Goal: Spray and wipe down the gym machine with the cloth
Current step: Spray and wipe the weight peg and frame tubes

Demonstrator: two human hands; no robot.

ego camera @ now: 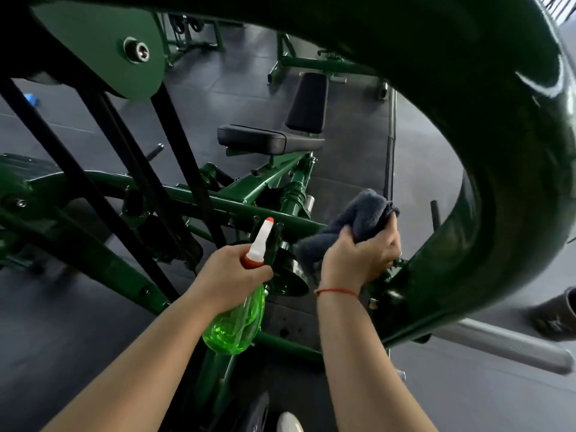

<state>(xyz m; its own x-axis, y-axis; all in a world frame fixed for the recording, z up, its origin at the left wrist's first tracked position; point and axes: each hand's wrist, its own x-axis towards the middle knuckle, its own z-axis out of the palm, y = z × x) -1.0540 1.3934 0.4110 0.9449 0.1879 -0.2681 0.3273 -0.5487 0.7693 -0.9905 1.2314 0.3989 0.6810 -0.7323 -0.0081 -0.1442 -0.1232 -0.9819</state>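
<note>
Left hand (232,275) at lower centre, fingers wrapped round green spray bottle (237,319), right hand (358,254) beside it, fingers clutching dark cloth (358,216) near green machine frame (486,244)

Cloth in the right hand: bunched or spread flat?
Bunched. The cloth is wadded in the right hand, fingers curled round it, folds bulging above the knuckles.
</note>
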